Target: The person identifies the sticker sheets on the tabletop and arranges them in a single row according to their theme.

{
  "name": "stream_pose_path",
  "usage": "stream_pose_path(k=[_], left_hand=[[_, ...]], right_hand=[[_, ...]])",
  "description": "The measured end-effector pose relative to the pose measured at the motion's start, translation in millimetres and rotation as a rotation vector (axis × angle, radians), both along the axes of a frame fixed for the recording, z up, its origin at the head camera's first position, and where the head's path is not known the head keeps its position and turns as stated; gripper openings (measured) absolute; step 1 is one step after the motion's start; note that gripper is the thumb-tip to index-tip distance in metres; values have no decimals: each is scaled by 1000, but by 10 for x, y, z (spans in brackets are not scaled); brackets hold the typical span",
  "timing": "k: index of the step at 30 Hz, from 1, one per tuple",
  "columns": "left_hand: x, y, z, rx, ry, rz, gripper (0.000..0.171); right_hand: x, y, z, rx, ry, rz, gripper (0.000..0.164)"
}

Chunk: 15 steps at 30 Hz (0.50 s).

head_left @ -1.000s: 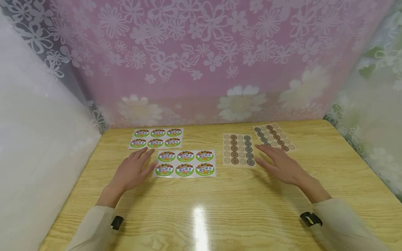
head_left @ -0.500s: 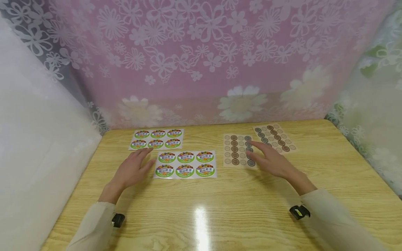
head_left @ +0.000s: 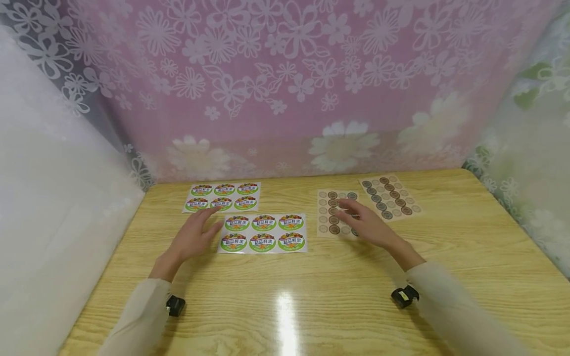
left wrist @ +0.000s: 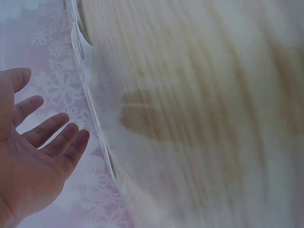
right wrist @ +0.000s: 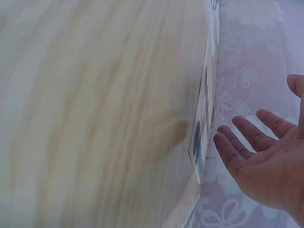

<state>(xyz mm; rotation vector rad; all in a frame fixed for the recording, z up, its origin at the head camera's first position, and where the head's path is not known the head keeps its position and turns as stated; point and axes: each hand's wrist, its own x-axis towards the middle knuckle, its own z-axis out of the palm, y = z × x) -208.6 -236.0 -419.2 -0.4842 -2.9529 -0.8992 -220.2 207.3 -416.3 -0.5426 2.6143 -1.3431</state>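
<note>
With fingers loosely extended, the person's left hand [head_left: 192,236] hovers just beside the nearer fruit-label sheet [head_left: 262,233], while the similarly relaxed right hand [head_left: 367,225] hangs over the left round-sticker sheet [head_left: 327,217] on the wooden table [head_left: 231,306].

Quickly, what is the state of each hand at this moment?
Left hand: open, holding nothing.
Right hand: open, holding nothing, above a sheet of small round stickers.

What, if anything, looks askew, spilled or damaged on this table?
One thing: at the far right, the beige paper sheet of round brown and grey stickers lies turned at an angle, while the neighbouring beige sticker sheet sits nearly square to the yellowish wood-grain table. I see nothing spilled or torn.
</note>
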Motion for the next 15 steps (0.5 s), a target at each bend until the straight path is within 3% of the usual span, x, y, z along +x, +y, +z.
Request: stream_pose_path(k=[8,15], left_hand=[[-73,5,-62,99,-52,-15,50],[-126,1,-95,123,-93,-27,51]], right_hand=[[-51,-234,-78,-46,-34,-14,60],[-108,-411,-84,-38,-50,5,64]])
